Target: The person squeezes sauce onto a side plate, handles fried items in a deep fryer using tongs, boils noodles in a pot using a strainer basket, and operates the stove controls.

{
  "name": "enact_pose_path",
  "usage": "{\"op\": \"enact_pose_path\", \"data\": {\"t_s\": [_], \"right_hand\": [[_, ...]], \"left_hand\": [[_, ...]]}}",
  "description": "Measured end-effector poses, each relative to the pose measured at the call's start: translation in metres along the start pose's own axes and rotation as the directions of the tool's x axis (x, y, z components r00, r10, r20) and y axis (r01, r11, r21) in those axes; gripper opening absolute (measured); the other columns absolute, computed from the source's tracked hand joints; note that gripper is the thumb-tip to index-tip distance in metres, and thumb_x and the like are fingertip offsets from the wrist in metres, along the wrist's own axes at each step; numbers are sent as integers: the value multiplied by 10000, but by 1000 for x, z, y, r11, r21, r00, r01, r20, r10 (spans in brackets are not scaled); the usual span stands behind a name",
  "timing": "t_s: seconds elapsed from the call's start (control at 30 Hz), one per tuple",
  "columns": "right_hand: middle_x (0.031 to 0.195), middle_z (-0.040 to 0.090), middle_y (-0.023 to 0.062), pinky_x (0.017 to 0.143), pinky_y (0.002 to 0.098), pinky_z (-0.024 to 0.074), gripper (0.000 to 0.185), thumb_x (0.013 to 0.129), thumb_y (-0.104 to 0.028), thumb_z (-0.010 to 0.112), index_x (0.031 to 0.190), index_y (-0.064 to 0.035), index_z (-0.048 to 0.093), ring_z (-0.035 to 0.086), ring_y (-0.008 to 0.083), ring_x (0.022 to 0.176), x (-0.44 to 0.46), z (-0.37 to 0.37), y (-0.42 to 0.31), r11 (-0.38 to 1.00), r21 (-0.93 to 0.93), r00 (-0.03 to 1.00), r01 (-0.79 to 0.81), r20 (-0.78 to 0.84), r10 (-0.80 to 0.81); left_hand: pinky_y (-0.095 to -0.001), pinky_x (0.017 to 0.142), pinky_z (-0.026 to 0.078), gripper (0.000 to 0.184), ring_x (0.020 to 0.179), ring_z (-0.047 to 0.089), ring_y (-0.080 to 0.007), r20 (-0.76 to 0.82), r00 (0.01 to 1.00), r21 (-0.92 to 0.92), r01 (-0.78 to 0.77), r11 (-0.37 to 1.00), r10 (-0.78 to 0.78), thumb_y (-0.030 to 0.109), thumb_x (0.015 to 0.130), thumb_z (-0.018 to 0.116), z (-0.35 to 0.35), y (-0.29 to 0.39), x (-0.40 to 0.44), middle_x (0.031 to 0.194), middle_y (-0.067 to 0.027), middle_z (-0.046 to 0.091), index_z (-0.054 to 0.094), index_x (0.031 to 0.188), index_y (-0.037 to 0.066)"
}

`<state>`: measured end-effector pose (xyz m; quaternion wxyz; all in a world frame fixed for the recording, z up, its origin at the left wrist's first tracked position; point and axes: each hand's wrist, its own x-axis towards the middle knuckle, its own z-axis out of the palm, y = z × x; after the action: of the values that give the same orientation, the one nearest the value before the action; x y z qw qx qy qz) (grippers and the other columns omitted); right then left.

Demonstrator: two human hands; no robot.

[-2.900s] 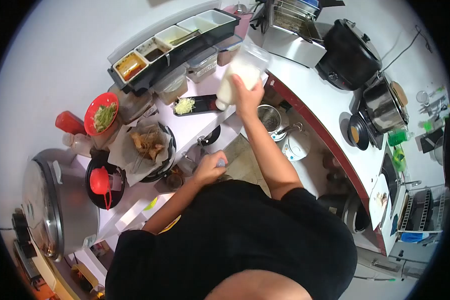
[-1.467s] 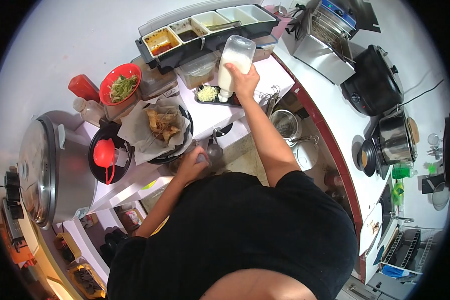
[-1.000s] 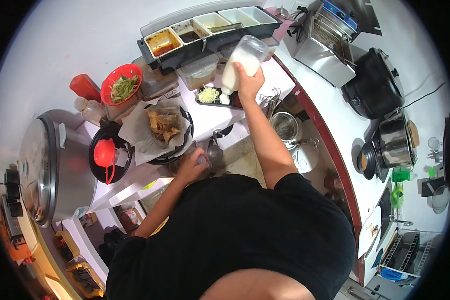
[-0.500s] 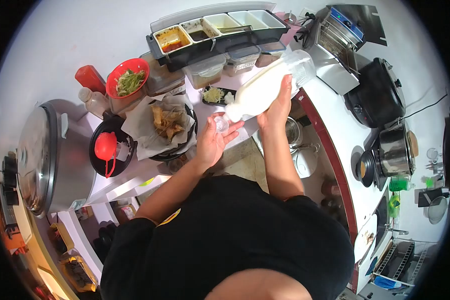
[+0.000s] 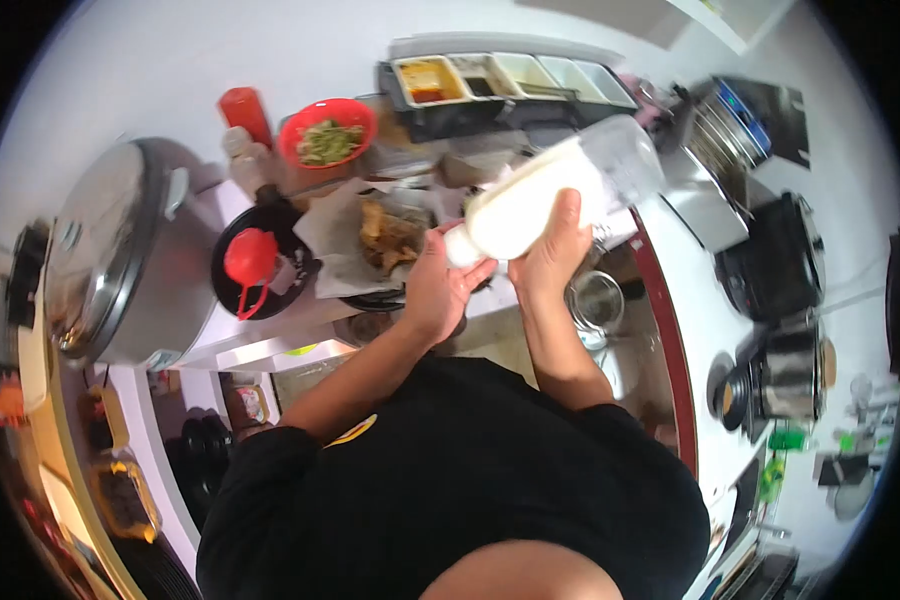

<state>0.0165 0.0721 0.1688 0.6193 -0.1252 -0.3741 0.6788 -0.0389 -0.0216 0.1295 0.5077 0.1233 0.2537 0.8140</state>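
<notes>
A large clear squeeze bottle [image 5: 530, 205] of white sauce lies tilted in front of me, its bottom up to the right and its neck down to the left. My right hand [image 5: 555, 250] is wrapped around the bottle's body, thumb on top. My left hand [image 5: 440, 290] is closed around the neck and cap end [image 5: 458, 246], which looks white inside. Just left of that hand, fried food [image 5: 392, 235] rests on white paper [image 5: 330, 240] in a dark round dish. The small black tray behind the bottle is hidden.
A red bowl of shredded greens [image 5: 328, 135] and a red bottle [image 5: 245, 115] stand at the back. Left are a black bowl with a red ladle [image 5: 250, 256] and a large cooker [image 5: 120, 250]. A sauce rack [image 5: 510, 112] sits behind; pots [image 5: 790, 370] line the right counter.
My view has shifted, so the counter items appear farther right or lower. The bottle stays in both hands, and its cap end, clear before, now looks filled with white.
</notes>
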Motion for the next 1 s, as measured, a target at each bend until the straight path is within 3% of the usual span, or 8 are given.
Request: {"op": "enact_pose_path", "data": {"t_s": [0.07,0.13,0.37,0.43,0.5,0.63,0.8,1.0], "right_hand": [[910,572,67,684,284,489,289,839,-190,596,1034,0,498,574,142,781,-4,17,14,999,43,1000,4,30,-5],[950,589,137,728,370,520,537,825,-440,558,1075,28,472,613,244,833,-6,30,29,985,-54,978,162,145,-153],[1012,564,158,835,411,472,696,731,-519,631,1142,8,434,561,288,964,-31,121,69,973,133,872,186,433,-226],[1021,569,149,829,384,463,704,707,-475,677,1157,13,441,568,277,934,-19,138,73,820,-128,597,558,748,-290],[997,582,150,820,366,458,686,676,-389,730,1159,9,449,578,270,896,-2,169,78,726,-181,490,664,839,-239],[902,601,166,699,347,507,637,645,-213,779,1118,12,415,597,234,823,27,258,78,911,209,635,357,661,-400],[899,599,137,550,312,515,664,671,-197,759,1154,6,352,612,200,720,61,284,102,966,-239,718,95,689,100],[835,589,127,434,292,503,375,728,-212,716,889,-27,434,617,198,654,71,273,146,981,-138,817,-138,544,191]], "left_hand": [[-387,931,390,481,1117,476,-235,-60,992,19,-106,994,107,438,942,239,-2,18,1,1212,-97,473,355,1200,49],[-374,903,406,449,1040,515,-208,-12,967,12,-256,967,256,414,948,261,-9,38,5,1155,-92,509,398,1164,46],[-292,749,462,298,842,570,-150,-105,779,-22,-624,781,619,327,926,363,-6,124,10,933,-58,573,506,989,74],[-283,751,462,286,844,576,-143,-112,766,42,-633,773,633,320,918,375,-16,152,13,921,-46,586,518,961,76],[-277,754,464,276,866,579,-140,-218,734,70,-645,761,643,294,911,375,-22,189,20,906,-35,596,527,913,63],[-353,818,443,403,957,548,-235,-158,713,55,-684,727,683,329,927,299,-58,278,44,1004,-139,558,488,996,-19],[-429,946,372,442,1047,485,-308,-110,684,-163,-729,665,721,299,933,259,-76,298,66,1120,-189,498,422,1136,-58],[-474,1014,277,495,1210,355,-327,-7,690,-12,-724,690,724,343,921,234,-79,313,68,1282,-187,385,318,1263,-5]]}}
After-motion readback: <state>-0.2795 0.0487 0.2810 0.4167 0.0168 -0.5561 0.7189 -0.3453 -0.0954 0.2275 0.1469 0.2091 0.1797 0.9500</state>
